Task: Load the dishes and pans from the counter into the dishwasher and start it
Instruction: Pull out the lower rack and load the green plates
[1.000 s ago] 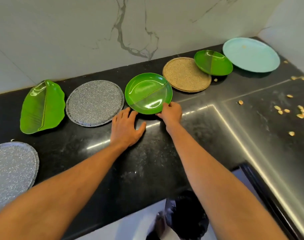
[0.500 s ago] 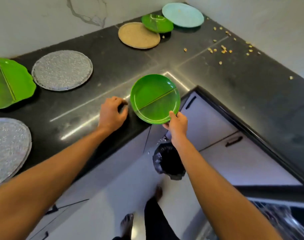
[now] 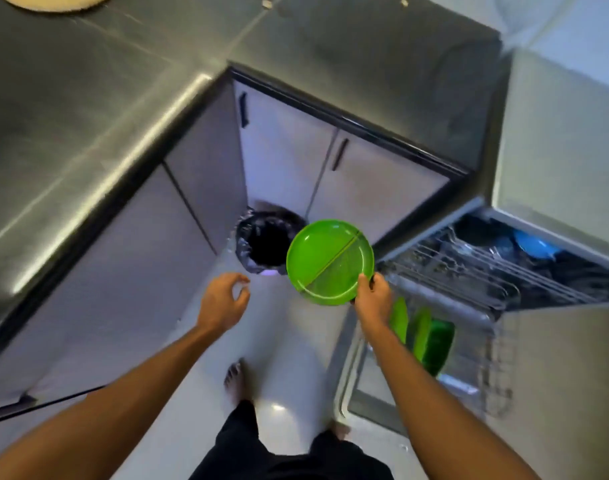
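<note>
I count one green plate [image 3: 329,261], held in the air between the black-lined bin [image 3: 265,244] and the open dishwasher [image 3: 555,341]. The right hand [image 3: 374,301] pinches its near rim, thumb on top. The left hand [image 3: 221,303] hangs loosely curled, holding nothing. Three green dishes [image 3: 436,344] stand on edge in the lower rack [image 3: 497,382], one blue dish [image 3: 535,245] sits in the upper rack [image 3: 469,271], and one tan plate [image 3: 53,1] lies on the worktop [image 3: 88,98].

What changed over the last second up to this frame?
The green divided plate went from lying on the counter to being carried over the floor, near the open dishwasher. The left hand came off the counter and now holds nothing. Unchanged: the right hand keeps its grip on the plate's rim.
</note>
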Motion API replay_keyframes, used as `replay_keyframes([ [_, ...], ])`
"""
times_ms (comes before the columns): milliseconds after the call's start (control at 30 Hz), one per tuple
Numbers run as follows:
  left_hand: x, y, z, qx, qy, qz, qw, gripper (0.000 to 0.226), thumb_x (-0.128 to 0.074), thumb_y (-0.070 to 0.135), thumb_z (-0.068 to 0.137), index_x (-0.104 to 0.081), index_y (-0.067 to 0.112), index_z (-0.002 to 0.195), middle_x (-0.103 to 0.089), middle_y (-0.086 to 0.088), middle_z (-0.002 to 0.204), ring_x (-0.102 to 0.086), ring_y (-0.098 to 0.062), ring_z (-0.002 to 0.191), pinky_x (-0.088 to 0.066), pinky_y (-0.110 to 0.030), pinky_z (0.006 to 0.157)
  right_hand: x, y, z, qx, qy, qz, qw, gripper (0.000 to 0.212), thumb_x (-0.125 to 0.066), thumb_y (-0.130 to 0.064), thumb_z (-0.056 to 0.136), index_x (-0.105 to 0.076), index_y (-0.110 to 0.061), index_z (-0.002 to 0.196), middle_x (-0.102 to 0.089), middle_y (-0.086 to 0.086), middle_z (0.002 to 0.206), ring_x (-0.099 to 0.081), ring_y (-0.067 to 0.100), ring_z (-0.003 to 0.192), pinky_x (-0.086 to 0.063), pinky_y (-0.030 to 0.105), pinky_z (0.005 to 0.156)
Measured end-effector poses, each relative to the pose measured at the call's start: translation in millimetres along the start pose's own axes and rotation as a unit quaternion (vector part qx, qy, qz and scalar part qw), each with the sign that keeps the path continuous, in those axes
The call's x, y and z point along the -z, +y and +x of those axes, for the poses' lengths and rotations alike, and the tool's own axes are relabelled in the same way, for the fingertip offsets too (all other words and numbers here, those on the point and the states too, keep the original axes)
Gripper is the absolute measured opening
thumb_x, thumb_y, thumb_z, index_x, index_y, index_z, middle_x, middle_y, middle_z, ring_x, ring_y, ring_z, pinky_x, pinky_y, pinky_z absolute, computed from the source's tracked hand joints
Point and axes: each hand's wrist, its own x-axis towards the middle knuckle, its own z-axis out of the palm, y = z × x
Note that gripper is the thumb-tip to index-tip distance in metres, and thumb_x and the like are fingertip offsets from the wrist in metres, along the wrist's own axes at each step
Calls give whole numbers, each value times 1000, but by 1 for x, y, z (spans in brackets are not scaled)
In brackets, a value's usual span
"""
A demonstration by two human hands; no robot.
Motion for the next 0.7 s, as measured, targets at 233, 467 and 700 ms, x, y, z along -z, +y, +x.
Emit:
replay_keyframes([
  [233, -155, 75, -61, 101, -128, 15, 987, 17, -67, 16, 81, -70, 13, 98, -69, -6, 94, -64, -22, 75, -46, -28, 74, 145, 155, 22, -56, 17, -73, 996, 13, -58, -18, 96, -58, -11, 85, -55, 6, 71, -51, 26, 69, -30, 33, 61],
  [467, -299, 154, -73, 105, -240, 77, 962, 29, -71, 10, 83, -66, 10, 111, -64, -12, 106, -63, -27, 82, -50, -35, 83, 261, 281, 71, -120, 20, -105, 987, 10, -57, -19, 93, -54, -11, 89, -62, 11, 77, -62, 39, 79, -42, 40, 67],
  [700, -398, 219, -74, 109, -293, 97, 945, 43, -71, 17, 86, -58, 6, 126, -60, -16, 123, -60, -31, 108, -48, -38, 93, 318, 347, 136, -149, 70, -137, 977, 8, -57, -13, 93, -56, -6, 97, -67, 17, 85, -64, 39, 82, -42, 38, 67],
])
